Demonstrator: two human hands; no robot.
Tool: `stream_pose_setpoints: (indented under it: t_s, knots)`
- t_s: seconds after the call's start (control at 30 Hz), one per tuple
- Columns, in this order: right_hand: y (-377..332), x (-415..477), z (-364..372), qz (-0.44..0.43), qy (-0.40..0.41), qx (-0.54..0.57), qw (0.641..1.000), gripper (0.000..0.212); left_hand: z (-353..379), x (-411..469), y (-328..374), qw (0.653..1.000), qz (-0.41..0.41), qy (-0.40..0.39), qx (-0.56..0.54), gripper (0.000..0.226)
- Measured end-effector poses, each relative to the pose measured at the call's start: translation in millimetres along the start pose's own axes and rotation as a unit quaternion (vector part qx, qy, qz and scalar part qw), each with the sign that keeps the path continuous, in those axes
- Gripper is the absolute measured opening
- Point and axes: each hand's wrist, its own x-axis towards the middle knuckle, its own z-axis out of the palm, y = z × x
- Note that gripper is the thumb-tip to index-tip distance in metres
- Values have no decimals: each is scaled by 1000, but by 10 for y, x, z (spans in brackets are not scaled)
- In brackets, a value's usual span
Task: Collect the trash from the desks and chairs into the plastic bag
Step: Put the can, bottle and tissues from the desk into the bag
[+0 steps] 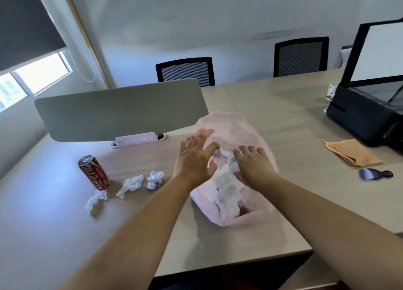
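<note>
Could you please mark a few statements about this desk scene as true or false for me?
1. The red can stands on the desk, outside the pink bag. True.
2. The orange cloth lies inside the bag. False: it lies on the desk near the black printer.
3. The left hand and the right hand are both at the bag. True.
4. All the crumpled paper is bagged. False: three white wads lie on the desk beside the can.
5. The bag holds white tissue. True.
</note>
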Motion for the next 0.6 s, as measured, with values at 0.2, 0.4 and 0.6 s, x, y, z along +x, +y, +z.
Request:
stream_pose_setpoints:
  t_s: [0.2,0.4,0.6]
  knots:
    - [-60,-93,-184,-104,-5,133,986,60,86,14,-64,939,-213,-256,-82,32]
    - [-290,-83,292,-166,-164,-31,972,55,94,69,-109,940,-204,-212,-171,47]
    - [-142,42,428,-58,-164,-13,985,52,105,-46,-259,932,-205,-223,-200,62]
